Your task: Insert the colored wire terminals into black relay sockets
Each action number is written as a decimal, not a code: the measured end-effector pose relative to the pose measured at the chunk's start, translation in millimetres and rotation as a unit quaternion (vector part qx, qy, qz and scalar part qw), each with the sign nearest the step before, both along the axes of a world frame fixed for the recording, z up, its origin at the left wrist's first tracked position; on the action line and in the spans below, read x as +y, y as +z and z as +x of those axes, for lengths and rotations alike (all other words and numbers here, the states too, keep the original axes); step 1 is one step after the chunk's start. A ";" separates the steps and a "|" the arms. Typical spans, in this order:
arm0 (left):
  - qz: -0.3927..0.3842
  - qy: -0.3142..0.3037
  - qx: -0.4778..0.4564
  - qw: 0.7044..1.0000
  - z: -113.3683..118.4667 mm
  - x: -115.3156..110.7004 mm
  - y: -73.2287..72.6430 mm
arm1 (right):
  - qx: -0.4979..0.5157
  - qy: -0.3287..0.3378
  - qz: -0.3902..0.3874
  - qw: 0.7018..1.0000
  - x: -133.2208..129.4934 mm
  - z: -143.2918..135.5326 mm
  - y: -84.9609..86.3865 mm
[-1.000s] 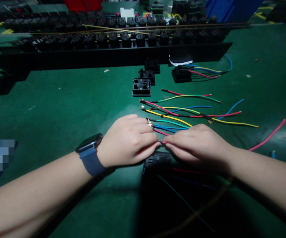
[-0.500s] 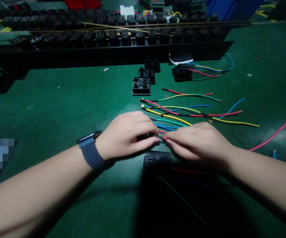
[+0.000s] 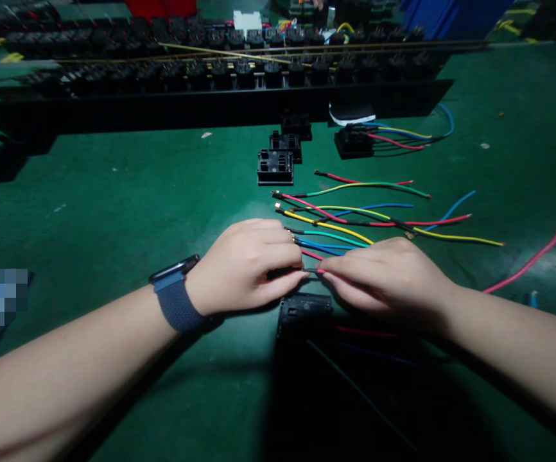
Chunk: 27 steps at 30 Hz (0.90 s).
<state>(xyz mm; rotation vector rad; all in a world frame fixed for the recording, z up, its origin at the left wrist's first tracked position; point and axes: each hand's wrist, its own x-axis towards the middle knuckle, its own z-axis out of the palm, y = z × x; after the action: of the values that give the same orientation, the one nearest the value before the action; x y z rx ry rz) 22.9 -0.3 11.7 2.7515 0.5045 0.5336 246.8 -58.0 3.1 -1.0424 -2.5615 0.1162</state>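
My left hand [image 3: 253, 263], with a dark watch at the wrist, pinches the dark end of a red wire [image 3: 322, 271]. My right hand [image 3: 388, 276] grips the same wire by its red part, fingertips close to the left ones. The wire's tip is hidden in the left fingers. Just below the hands lies a black socket housing [image 3: 305, 308], with a red wire [image 3: 364, 331] running right from it into shadow. Beyond the hands, loose wires lie on the green surface, among them a yellow wire [image 3: 329, 226] and a green wire [image 3: 330, 236].
Several black sockets [image 3: 275, 168] stand past the wires. A wired black socket [image 3: 354, 142] sits to their right. A long black panel [image 3: 210, 109] holding rows of sockets spans the back. A blue bin [image 3: 451, 19] and a red bin [image 3: 160, 8] are behind it.
The left fingers have closed more around the wire end and shifted slightly left and down. The right hand has hardly moved. A person's fingertips now show at the top edge.
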 end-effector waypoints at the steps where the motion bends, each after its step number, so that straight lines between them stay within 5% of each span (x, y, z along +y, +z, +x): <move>1: -0.004 0.003 0.001 1.000 0.0 -0.3 0.1 | 0.003 0.001 -0.002 1.000 -0.2 -0.1 0.0; 11: -0.012 -0.009 0.013 1.000 0.0 0.4 -0.6 | -0.014 0.007 -0.073 0.997 -3.2 -1.0 3.3; 20: -0.125 -0.057 -0.026 0.990 -3.4 2.4 3.8 | 0.047 -0.071 -0.148 0.985 -2.4 -6.9 14.7; 24: -0.193 -0.108 -0.020 0.975 -4.5 3.7 4.8 | 0.119 -0.145 -0.266 0.946 -0.5 -8.4 25.2; 27: -0.228 -0.130 -0.004 0.965 -4.9 5.2 3.9 | 0.208 -0.178 -0.412 0.869 0.3 -8.5 29.5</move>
<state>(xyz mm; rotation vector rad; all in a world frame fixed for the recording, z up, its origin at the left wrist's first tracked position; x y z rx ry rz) 18.0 4.9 15.6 2.3224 0.2205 0.3144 238.3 -57.7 32.7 -1.5366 -1.8640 1.2654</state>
